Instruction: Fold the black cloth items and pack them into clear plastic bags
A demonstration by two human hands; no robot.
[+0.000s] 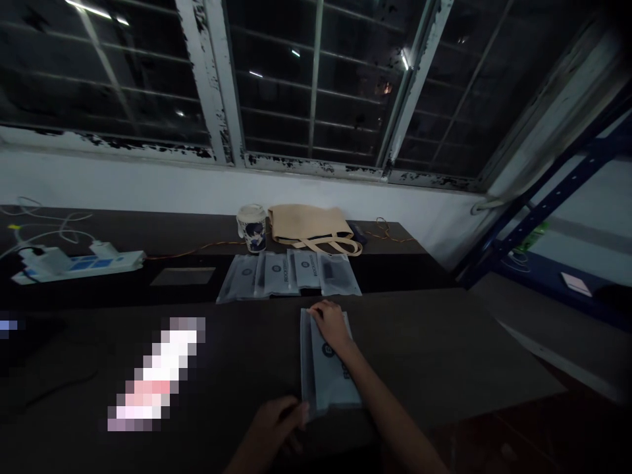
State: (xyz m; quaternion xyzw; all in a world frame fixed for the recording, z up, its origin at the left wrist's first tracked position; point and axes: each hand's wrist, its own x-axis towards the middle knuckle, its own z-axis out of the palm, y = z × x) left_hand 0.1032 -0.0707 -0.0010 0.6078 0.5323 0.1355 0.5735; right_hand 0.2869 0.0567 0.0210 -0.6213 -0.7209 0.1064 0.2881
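Note:
A grey plastic pouch (326, 382) with a round dark logo lies flat on the dark table (444, 355) in front of me. My right hand (332, 327) rests on its far end, fingers laid flat over the top edge. My left hand (276, 424) is at the pouch's near left corner, fingers curled onto that corner. Farther back, a row of several similar grey pouches (289, 274) lies side by side.
Behind the row stand a printed paper cup (251, 228) and a tan tote bag (311, 228). A white power strip (74, 264) with cables sits at the left. A blue metal shelf frame (543, 210) stands at the right. Windows run along the back wall.

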